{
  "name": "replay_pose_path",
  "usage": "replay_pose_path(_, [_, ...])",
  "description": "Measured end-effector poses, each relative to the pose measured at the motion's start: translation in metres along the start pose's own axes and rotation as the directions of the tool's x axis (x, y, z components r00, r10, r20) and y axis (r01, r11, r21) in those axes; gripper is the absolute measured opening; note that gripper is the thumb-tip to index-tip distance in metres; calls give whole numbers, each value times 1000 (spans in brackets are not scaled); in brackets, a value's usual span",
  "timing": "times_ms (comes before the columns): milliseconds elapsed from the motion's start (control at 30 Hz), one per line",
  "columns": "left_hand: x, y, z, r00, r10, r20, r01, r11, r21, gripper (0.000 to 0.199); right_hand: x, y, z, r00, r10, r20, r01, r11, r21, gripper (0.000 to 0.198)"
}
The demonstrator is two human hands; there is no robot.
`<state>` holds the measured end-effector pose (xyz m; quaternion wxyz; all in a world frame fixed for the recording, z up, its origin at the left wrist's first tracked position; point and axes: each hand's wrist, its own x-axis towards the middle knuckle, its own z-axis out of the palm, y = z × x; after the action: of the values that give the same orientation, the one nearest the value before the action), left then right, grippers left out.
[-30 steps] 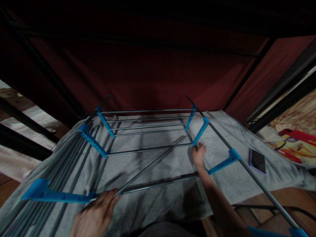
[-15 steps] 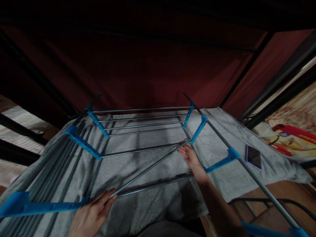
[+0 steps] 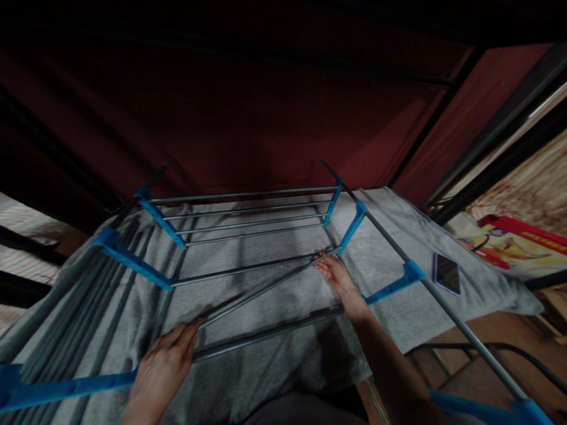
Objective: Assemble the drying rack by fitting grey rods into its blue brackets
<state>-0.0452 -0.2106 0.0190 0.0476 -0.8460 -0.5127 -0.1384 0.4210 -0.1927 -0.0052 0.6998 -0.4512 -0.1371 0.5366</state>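
Observation:
A thin grey metal rod (image 3: pixel 261 290) lies slantwise across the rack frame. My left hand (image 3: pixel 167 361) is closed around its near left end. At the far right end, my right hand (image 3: pixel 335 276) pinches the rod close to a blue plastic bracket (image 3: pixel 353 229). Whether the rod's tip sits in that bracket I cannot tell. Another blue bracket (image 3: pixel 137 261) stands opposite on the left, joined to the right one by a fixed crossbar (image 3: pixel 248 269). Behind them, several crossbars span a farther pair of brackets. Below my hands runs a nearer crossbar (image 3: pixel 270 334).
Several loose grey rods (image 3: pixel 73 313) lie along the left side. A grey blanket (image 3: pixel 398 307) covers the surface. On it, at the right, rests a phone (image 3: pixel 447 273). Beyond it is a red and yellow package (image 3: pixel 514 245). A dark red wall (image 3: pixel 266 136) closes the back.
My left hand has moved up and slightly left with the rod's near end. The fingers of my right hand have closed onto the far end. The view has shifted slightly.

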Motion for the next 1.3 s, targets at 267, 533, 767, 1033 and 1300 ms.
replay_pose_path(267, [16, 2, 4, 998, -12, 66, 11, 1000, 18, 49, 10, -9, 7, 1000, -7, -8, 7, 1000, 5, 16])
replay_pose_path(533, [22, 2, 5, 996, -38, 78, 30, 995, 93, 49, 17, -5, 1, 999, -49, 24, 49, 999, 6, 17])
replay_pose_path(767, [30, -6, 7, 998, 0, 63, -6, 996, 87, 46, 22, -4, -2, 998, -68, -2, 68, 998, -4, 17])
replay_pose_path(1033, [36, -3, 6, 1000, -15, 20, 13, 993, 115, 45, 19, -7, -1, 998, -57, -9, 57, 998, -4, 15])
replay_pose_path(1300, [50, -6, 3, 1000, 13, -10, -11, 987, 160, 44, 20, -9, 1, 999, -27, -38, 25, 998, -58, 16])
